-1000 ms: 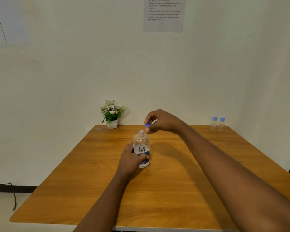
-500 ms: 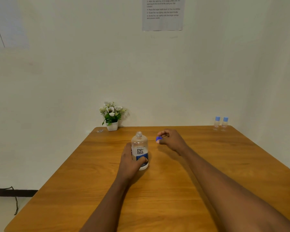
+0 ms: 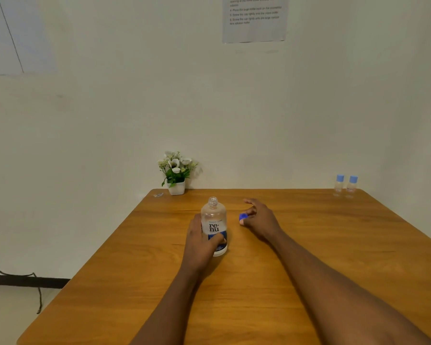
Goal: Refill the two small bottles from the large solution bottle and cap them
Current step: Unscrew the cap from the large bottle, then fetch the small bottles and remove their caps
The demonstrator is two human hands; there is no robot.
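The large clear solution bottle (image 3: pixel 213 221) with a "renu" label stands upright mid-table, its threaded neck uncapped. My left hand (image 3: pixel 201 241) is wrapped around its lower half. To its right, my right hand (image 3: pixel 258 218) rests low at the table surface, pinching the small blue cap (image 3: pixel 243 216) between thumb and fingers. Two small clear bottles with light blue caps, one (image 3: pixel 339 185) beside the other (image 3: pixel 351 186), stand at the far right corner of the wooden table (image 3: pixel 309 282), well away from both hands.
A small white pot of white flowers (image 3: pixel 176 172) stands at the table's back edge near the wall, with a tiny scrap (image 3: pixel 158 194) beside it. A printed sheet (image 3: pixel 255 18) hangs on the wall. A dark cable (image 3: pixel 15 275) trails on the floor at left.
My right hand lifted the blue cap off the large bottle's neck and carried it down to the right, to the table surface. My left hand kept hold of the bottle.
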